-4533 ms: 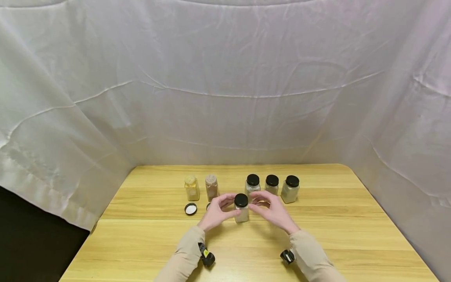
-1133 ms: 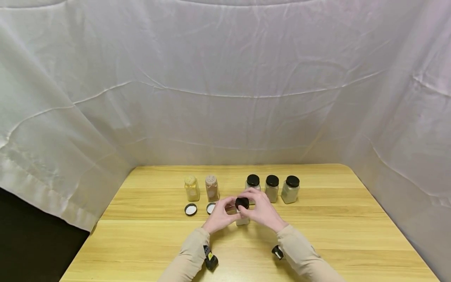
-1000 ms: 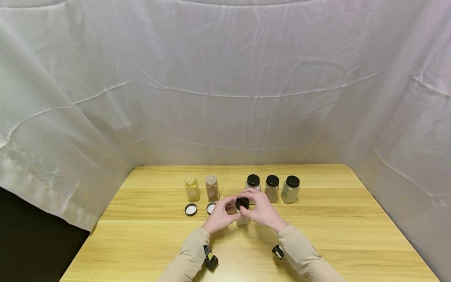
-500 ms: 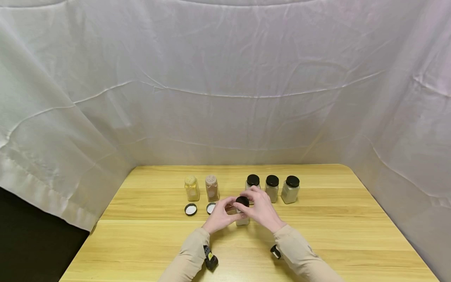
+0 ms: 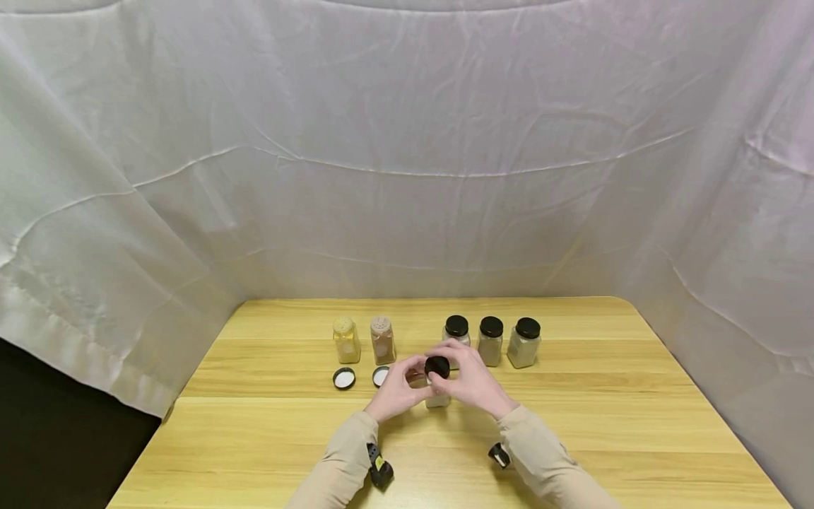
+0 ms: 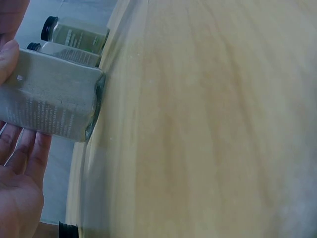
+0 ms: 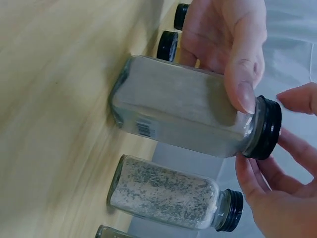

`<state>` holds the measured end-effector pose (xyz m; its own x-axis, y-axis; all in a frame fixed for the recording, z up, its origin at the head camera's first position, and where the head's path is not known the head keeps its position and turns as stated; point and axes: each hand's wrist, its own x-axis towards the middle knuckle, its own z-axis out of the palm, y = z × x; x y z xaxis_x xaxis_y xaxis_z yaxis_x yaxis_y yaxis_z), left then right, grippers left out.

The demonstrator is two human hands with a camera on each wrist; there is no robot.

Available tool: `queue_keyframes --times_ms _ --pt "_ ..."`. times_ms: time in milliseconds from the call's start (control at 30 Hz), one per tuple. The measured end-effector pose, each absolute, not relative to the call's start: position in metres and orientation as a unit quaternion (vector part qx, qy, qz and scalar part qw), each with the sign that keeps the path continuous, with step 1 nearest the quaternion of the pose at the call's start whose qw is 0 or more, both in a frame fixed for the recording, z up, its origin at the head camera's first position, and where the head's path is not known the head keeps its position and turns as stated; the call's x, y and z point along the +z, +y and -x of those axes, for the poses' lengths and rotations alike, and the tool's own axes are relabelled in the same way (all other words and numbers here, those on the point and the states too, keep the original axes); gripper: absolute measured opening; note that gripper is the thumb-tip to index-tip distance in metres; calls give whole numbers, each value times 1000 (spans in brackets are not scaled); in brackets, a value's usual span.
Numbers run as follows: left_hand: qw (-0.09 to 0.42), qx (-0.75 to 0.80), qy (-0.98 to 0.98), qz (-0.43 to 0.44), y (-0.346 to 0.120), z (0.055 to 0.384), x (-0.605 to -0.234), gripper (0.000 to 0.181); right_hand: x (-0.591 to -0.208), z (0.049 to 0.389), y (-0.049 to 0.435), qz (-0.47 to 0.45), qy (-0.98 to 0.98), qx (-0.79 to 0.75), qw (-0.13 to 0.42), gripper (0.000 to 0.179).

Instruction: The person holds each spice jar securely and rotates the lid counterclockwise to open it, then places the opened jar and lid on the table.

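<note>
A square glass spice jar (image 7: 173,99) of pale grey powder stands upright on the table in front of the person, its black screw lid (image 7: 270,128) on top. The left hand (image 5: 396,389) grips the jar's body, thumb (image 7: 242,82) along the glass just below the neck. Over the top, the right hand (image 5: 472,378) pinches the lid between thumb and fingers. In the left wrist view the jar's body (image 6: 49,94) shows between the left thumb and fingers; its lid is out of that frame.
Behind the right hand, three black-lidded jars stand in a row: one (image 5: 456,326) partly hidden, one (image 5: 490,346), one (image 5: 524,348). To the left are a yellow shaker jar (image 5: 346,343) and a brown one (image 5: 383,343), with black caps (image 5: 344,378) lying before them.
The right hand, earlier beside the jar, has come onto its lid. During the last second its fingers shifted round the lid and back. The jar sits slightly nearer the person; the left hand stays on it.
</note>
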<state>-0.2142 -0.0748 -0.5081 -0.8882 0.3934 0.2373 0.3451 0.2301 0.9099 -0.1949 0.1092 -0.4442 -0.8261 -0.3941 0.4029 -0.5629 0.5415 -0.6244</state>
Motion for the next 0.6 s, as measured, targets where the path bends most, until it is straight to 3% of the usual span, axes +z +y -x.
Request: queue_keyframes --times_ms 300,600 --pt "25 568 790 -232 -74 214 -507 40 -453 197 107 -251 -875 366 196 35" --pt "25 571 786 -235 -74 214 -508 40 -449 197 108 -254 -878 372 159 31"
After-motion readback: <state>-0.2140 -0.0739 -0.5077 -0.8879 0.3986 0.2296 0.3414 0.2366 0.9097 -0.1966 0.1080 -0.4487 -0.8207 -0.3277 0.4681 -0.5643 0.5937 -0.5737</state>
